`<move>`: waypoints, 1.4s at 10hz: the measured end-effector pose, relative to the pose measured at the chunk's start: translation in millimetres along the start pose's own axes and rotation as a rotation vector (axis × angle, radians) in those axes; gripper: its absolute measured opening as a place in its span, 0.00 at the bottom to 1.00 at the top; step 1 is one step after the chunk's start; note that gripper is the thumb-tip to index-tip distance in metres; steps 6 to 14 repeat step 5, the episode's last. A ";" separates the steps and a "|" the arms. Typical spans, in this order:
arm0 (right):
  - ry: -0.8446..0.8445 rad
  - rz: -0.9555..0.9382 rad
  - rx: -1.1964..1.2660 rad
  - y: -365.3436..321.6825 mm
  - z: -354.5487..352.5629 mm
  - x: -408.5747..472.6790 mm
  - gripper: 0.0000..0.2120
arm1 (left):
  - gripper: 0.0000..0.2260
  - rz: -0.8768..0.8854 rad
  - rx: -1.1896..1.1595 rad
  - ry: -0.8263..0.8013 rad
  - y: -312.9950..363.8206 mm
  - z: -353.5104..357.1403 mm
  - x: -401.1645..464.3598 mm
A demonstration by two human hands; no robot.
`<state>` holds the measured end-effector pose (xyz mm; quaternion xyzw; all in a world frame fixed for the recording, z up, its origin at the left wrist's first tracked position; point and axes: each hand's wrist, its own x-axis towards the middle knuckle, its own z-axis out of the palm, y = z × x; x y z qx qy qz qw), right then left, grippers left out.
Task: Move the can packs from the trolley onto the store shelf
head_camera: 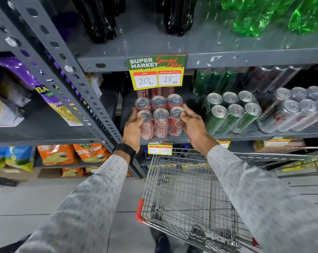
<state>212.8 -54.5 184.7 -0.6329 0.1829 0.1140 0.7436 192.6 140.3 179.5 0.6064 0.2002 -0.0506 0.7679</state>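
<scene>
Directly under the price sign, the red can pack sits at the shelf's front edge, the left hand and right hand clamped on its sides, with the green can pack just to the sign's lower right and the wire trolley well below.

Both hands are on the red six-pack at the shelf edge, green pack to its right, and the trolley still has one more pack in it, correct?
Not quite: the head view shows the trolley holds no packs. The rest stands: left hand and right hand grip the red six-pack, with the green pack to its right.
</scene>
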 end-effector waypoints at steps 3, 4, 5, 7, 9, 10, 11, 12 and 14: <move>-0.002 -0.015 0.018 -0.9 1.4 0.1 0.24 | 0.27 -0.012 -0.039 0.020 -1.6 1.2 4.1; -0.017 -0.004 -0.044 -5.3 0.6 -5.8 0.27 | 0.27 -0.008 -0.004 0.138 2.7 5.4 -1.6; 0.066 -0.026 -0.126 -10.0 -14.5 -17.6 0.29 | 0.24 0.039 -0.015 0.325 0.0 1.8 -10.8; 0.066 -0.026 -0.126 -10.0 -14.5 -17.6 0.29 | 0.24 0.039 -0.015 0.325 0.0 1.8 -10.8; 0.066 -0.026 -0.126 -10.0 -14.5 -17.6 0.29 | 0.24 0.039 -0.015 0.325 0.0 1.8 -10.8; 0.066 -0.026 -0.126 -10.0 -14.5 -17.6 0.29 | 0.24 0.039 -0.015 0.325 0.0 1.8 -10.8; 0.066 -0.026 -0.126 -10.0 -14.5 -17.6 0.29 | 0.24 0.039 -0.015 0.325 0.0 1.8 -10.8; 0.066 -0.026 -0.126 -10.0 -14.5 -17.6 0.29 | 0.24 0.039 -0.015 0.325 0.0 1.8 -10.8; 0.066 -0.026 -0.126 -10.0 -14.5 -17.6 0.29 | 0.24 0.039 -0.015 0.325 0.0 1.8 -10.8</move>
